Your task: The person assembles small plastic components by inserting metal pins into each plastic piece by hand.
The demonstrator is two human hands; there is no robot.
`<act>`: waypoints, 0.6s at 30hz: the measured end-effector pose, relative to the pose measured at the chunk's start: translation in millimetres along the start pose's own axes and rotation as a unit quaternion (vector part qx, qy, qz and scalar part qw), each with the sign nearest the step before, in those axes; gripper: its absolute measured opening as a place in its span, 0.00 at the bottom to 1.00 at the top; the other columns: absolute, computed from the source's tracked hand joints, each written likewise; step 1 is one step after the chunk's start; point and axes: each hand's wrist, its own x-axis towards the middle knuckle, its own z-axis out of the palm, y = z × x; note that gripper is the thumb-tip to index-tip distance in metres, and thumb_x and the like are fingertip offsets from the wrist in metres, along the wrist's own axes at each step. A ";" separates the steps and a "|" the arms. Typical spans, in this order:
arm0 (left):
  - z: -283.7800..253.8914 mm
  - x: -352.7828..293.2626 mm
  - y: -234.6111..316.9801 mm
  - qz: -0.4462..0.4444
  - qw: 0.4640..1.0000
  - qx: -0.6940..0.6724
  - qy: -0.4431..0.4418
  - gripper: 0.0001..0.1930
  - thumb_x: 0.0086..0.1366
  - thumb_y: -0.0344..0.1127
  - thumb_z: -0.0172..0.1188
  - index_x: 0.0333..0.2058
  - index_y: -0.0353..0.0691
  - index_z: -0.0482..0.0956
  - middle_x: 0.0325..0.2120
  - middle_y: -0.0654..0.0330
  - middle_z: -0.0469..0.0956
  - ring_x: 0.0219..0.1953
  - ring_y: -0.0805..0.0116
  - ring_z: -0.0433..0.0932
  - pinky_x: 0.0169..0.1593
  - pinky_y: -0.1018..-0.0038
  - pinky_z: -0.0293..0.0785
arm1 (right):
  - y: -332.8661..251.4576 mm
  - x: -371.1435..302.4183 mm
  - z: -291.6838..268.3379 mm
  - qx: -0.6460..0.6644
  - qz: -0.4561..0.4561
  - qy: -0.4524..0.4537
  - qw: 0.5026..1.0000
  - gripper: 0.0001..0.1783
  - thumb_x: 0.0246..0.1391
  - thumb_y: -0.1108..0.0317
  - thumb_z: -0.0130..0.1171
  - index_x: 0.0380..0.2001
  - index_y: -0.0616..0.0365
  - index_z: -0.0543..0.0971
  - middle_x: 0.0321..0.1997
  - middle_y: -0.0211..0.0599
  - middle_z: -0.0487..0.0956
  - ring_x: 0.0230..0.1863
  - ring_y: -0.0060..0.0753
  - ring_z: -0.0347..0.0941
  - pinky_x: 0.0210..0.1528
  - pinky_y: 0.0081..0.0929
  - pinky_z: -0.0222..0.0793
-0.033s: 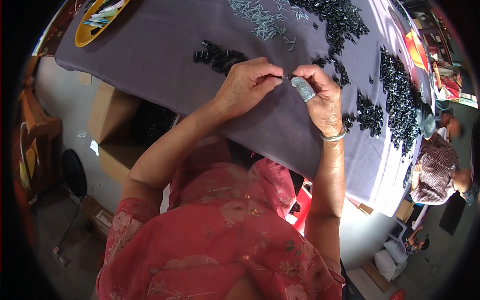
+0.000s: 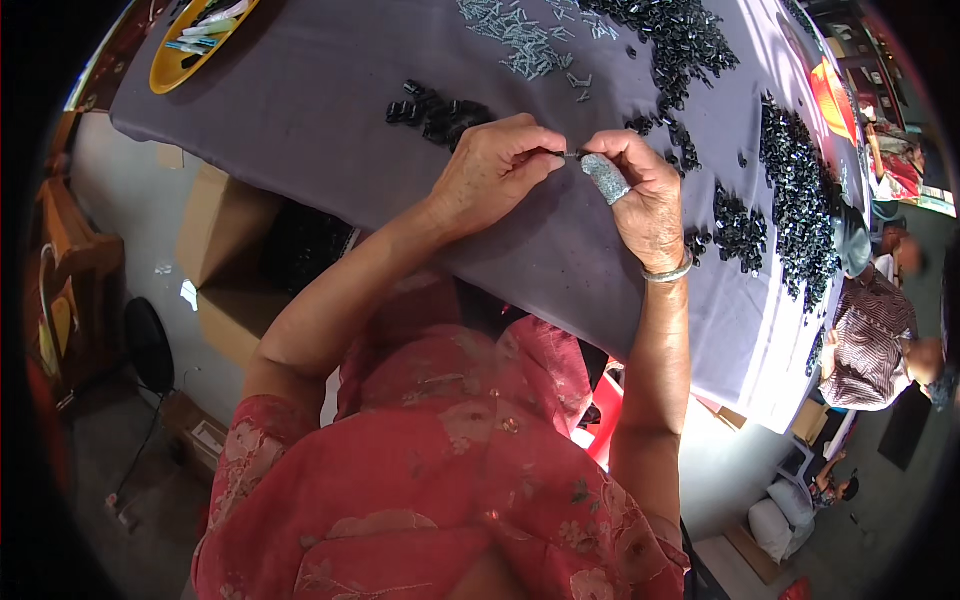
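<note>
My left hand (image 2: 492,172) pinches a small dark piece between thumb and fingertips, mostly hidden by them. Between the two hands shows a thin metal screw (image 2: 571,154). At its other end my right hand (image 2: 650,200) grips a small black part with thumb and forefinger. A speckled grey wrapping (image 2: 606,178) covers the right thumb. Just beyond my left hand lies a small cluster of black plastic parts (image 2: 435,115). Farther off is a loose heap of grey screws (image 2: 525,45).
Large heaps of black parts (image 2: 800,200) spread over the right of the grey-covered table (image 2: 300,110). A yellow tray (image 2: 165,75) with pens sits far left. Below the table's left edge stands an open cardboard box (image 2: 225,225). Another person (image 2: 870,345) is at the right.
</note>
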 end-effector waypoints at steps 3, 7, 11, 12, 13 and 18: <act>0.1 0.2 -0.1 -0.001 1.000 0.002 -0.002 0.07 0.59 0.24 0.60 0.37 0.35 0.80 0.26 0.59 0.75 0.26 0.71 0.75 0.31 0.77 0.71 | -0.9 0.9 0.0 0.003 -0.005 -0.012 1.000 0.06 0.56 0.80 0.58 0.37 0.62 0.78 0.35 0.24 0.78 0.36 0.13 0.71 0.41 0.14 0.68; 0.7 0.4 -1.3 0.002 1.000 0.006 -0.008 0.07 0.58 0.24 0.60 0.37 0.35 0.80 0.26 0.59 0.76 0.26 0.70 0.76 0.32 0.76 0.71 | -0.7 1.7 2.2 -0.017 -0.007 -0.016 1.000 0.07 0.55 0.80 0.59 0.37 0.62 0.78 0.34 0.25 0.78 0.36 0.13 0.71 0.41 0.14 0.69; 1.1 -0.9 -5.5 0.006 1.000 0.007 -0.014 0.09 0.59 0.22 0.61 0.40 0.34 0.79 0.28 0.64 0.75 0.29 0.79 0.74 0.34 0.81 0.71 | -2.5 3.0 3.0 -0.027 -0.009 -0.027 0.999 0.07 0.54 0.80 0.60 0.37 0.62 0.78 0.34 0.25 0.77 0.36 0.14 0.72 0.40 0.15 0.69; 1.1 -1.4 -5.5 -0.010 1.000 -0.001 -0.017 0.10 0.59 0.21 0.62 0.41 0.34 0.79 0.29 0.64 0.76 0.30 0.79 0.75 0.35 0.82 0.73 | -2.9 3.2 3.1 -0.026 -0.009 -0.028 0.999 0.07 0.54 0.80 0.60 0.37 0.62 0.78 0.34 0.25 0.77 0.36 0.14 0.72 0.40 0.15 0.69; 2.1 -1.9 -5.9 -0.011 1.000 -0.001 -0.016 0.10 0.59 0.21 0.62 0.41 0.34 0.79 0.29 0.64 0.76 0.30 0.79 0.75 0.35 0.82 0.73 | -3.4 3.7 2.9 -0.027 -0.014 -0.028 0.999 0.07 0.53 0.80 0.60 0.37 0.63 0.78 0.33 0.25 0.77 0.36 0.14 0.72 0.40 0.15 0.69; 0.5 -3.1 -7.0 -0.016 0.999 -0.022 -0.022 0.18 0.59 0.21 0.62 0.49 0.36 0.75 0.28 0.65 0.78 0.29 0.81 0.76 0.35 0.83 0.74 | -2.7 4.6 1.0 -0.021 -0.007 -0.049 0.999 0.07 0.53 0.80 0.61 0.36 0.63 0.78 0.33 0.26 0.77 0.35 0.15 0.72 0.40 0.15 0.69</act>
